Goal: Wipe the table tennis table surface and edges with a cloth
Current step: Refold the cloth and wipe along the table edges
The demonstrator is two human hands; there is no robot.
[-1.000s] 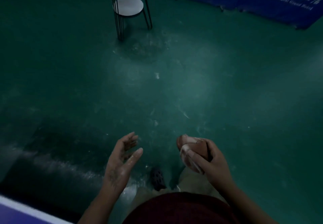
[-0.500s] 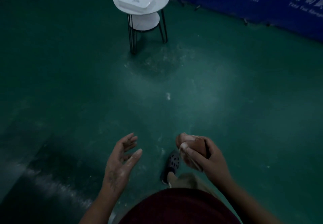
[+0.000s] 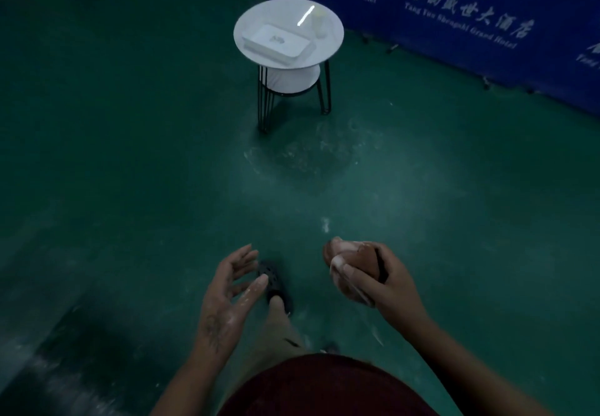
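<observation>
Brown cloth [image 3: 357, 264] gripped in right hand [image 3: 386, 281], left hand [image 3: 229, 298] spread

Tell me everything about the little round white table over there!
The little table has a round, shiny white top, a smaller white shelf beneath, and thin black wire legs. It stands upright on the green floor, close to the blue banner wall. A white rectangular tray and a pale cup sit on top. Nothing else touches it.

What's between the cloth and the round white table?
In the head view, only green floor with pale dusty marks lies between the cloth and the table.
</observation>
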